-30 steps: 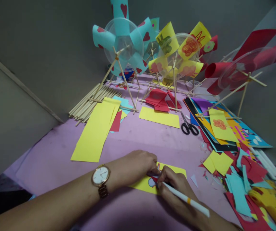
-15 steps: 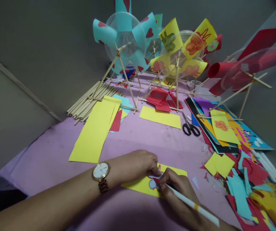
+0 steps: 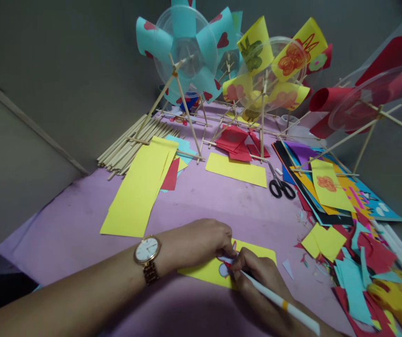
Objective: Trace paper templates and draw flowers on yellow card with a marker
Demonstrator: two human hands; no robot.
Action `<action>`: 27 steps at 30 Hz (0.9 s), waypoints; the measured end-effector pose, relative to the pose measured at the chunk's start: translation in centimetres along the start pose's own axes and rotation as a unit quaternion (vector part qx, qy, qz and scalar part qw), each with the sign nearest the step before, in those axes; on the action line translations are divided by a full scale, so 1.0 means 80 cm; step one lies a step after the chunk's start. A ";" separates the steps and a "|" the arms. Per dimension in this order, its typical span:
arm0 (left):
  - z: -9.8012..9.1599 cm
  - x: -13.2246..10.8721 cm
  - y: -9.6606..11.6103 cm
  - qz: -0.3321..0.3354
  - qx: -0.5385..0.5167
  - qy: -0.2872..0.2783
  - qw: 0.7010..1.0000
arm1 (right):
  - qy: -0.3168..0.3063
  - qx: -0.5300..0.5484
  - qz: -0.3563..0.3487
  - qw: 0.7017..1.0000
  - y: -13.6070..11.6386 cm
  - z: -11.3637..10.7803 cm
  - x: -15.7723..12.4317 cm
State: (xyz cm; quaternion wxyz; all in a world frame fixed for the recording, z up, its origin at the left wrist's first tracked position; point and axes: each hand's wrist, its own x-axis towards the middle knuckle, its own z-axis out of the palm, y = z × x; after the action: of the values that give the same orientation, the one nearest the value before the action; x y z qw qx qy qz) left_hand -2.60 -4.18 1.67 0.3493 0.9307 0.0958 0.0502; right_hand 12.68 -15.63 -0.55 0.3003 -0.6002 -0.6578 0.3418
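Observation:
My right hand [image 3: 257, 276] is closed around a white felt-tip pen [image 3: 274, 299] with an orange band. Its tip end is at a yellow paper strip [image 3: 201, 275] lying near the table's front. On that strip is a small figure [image 3: 224, 270] with a pale lavender body and dark outline, partly hidden by my fingers. My left hand [image 3: 211, 236], wearing a gold watch [image 3: 147, 249] on the wrist, has its fingers curled and pressed down on the strip beside the figure. The left fingertips almost meet those of the right hand.
Black scissors [image 3: 281, 188] lie beyond my right hand. Yellow sheets [image 3: 137, 187] and wooden sticks [image 3: 127, 150] lie at left. Paper scraps [image 3: 355, 285] and a yellow glue gun [image 3: 393, 299] crowd the right. Blue [image 3: 183, 51], yellow [image 3: 271, 70] and red [image 3: 358, 103] paper wheels stand behind on stick frames.
The view has shifted slightly, so the things on the table appear a little farther right. Both hands keep nearly the same pose on the strip, with the pen still held in the right.

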 end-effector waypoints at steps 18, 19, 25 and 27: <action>-0.003 -0.001 0.007 -0.015 -0.007 -0.001 1.000 | -0.020 0.010 -0.031 0.999 0.001 0.001 -0.002; -0.003 -0.001 0.008 -0.016 -0.008 0.001 1.000 | -0.020 0.013 -0.036 0.999 0.002 0.002 -0.002; -0.003 -0.001 0.009 -0.020 -0.017 0.005 1.000 | -0.026 0.028 -0.054 0.998 0.005 0.002 0.000; -0.002 -0.001 0.009 -0.018 -0.021 0.002 1.000 | -0.031 0.024 -0.061 0.997 0.006 0.003 -0.001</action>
State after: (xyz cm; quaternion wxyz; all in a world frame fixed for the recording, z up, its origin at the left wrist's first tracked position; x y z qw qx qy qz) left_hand -2.58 -4.60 2.28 0.3690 0.9213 0.1125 0.0480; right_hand 12.82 -15.69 -1.07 0.3146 -0.5409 -0.6937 0.3567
